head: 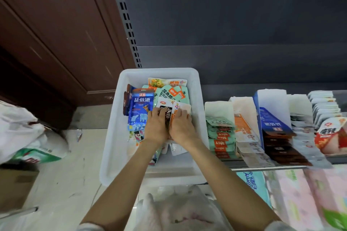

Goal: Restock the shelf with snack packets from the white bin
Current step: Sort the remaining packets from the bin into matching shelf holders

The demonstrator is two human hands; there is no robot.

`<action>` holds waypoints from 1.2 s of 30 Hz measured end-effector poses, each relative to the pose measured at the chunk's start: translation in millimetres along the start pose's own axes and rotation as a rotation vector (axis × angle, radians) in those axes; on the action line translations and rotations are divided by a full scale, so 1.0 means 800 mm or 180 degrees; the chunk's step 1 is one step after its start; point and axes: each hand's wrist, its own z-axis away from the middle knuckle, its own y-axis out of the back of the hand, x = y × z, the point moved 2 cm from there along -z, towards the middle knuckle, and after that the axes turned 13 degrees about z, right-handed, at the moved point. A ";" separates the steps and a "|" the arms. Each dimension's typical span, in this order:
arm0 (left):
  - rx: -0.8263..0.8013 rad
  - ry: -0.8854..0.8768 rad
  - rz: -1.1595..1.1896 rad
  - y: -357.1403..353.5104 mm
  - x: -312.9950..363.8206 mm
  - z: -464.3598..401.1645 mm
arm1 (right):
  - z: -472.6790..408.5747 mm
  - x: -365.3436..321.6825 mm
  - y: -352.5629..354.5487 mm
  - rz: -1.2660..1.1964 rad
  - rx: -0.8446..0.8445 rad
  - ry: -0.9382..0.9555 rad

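- A white rectangular plastic bin [120, 137] is seen at the centre of the frame, loosely filled with snack packets.
- Both hands are lowered into the bin, side by side and touching.
- A small white packet with a black band [165, 111] is gripped by the left hand [156, 127], its fingers curled over the packet's top.
- A pale packet with orange print [181, 108] is held by the right hand [181, 125], fingers curled over its edge; how many packets are pinched cannot be told.
- A blue foil packet with white lettering [139, 110] lies just left of the hands, and mint-green packets [169, 92] lie above them.
- The dark shelf [262, 168] at centre right is stocked with rows of packets [221, 137].
- Pastel tissue packs [293, 193] are stacked at the lower right.
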 end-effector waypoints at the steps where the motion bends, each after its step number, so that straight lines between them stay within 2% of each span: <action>1: -0.0022 -0.0075 0.0103 0.001 -0.004 0.001 | -0.003 -0.002 -0.002 -0.0037 0.0124 -0.0054; 5: -0.0233 -0.0286 0.0321 0.007 -0.014 0.009 | -0.014 -0.004 0.000 0.0369 0.0502 -0.0183; 8: -0.0459 -0.0240 0.0493 0.014 -0.016 0.012 | -0.018 -0.005 0.007 0.0433 0.0437 -0.0210; 10: -0.0572 -0.0049 0.0958 0.022 -0.014 0.013 | -0.012 -0.006 0.019 0.0264 0.0503 -0.0168; 13: -0.0552 0.0424 0.2090 0.041 -0.001 0.019 | 0.015 0.002 0.051 0.0174 0.1084 -0.0086; 15: -0.0578 0.0663 0.2594 0.054 0.011 0.028 | 0.036 0.018 0.074 -0.0311 0.1462 -0.0062; 16: -0.0638 0.0716 0.2790 0.060 0.019 0.034 | 0.046 0.027 0.085 -0.0807 0.1516 -0.0045; 19: -0.0858 0.0730 0.3321 0.071 0.044 0.047 | 0.071 0.054 0.104 -0.2561 0.1215 0.0010; 21: -0.1001 0.0451 0.3286 0.076 0.065 0.050 | 0.085 0.073 0.109 -0.3176 0.1015 -0.0065; 23: -0.1043 0.0003 0.3001 0.079 0.086 0.048 | 0.099 0.097 0.117 -0.3405 0.1047 -0.0118; 25: -0.0951 -0.0476 0.2436 0.081 0.106 0.043 | 0.115 0.126 0.132 -0.3054 0.1223 -0.0127; 28: -0.0481 -0.1522 0.1197 0.074 0.140 0.028 | 0.143 0.169 0.155 -0.1517 0.1577 0.0000; 31: -0.0161 -0.2387 0.0792 0.047 0.192 0.016 | 0.169 0.207 0.169 -0.0496 0.2435 -0.0043; 33: -0.0202 -0.2529 0.0823 0.021 0.221 0.004 | 0.178 0.228 0.167 -0.0333 0.2729 -0.0131; 36: -0.0323 -0.2535 0.0721 -0.020 0.243 -0.013 | 0.175 0.260 0.149 -0.0248 0.2767 -0.0274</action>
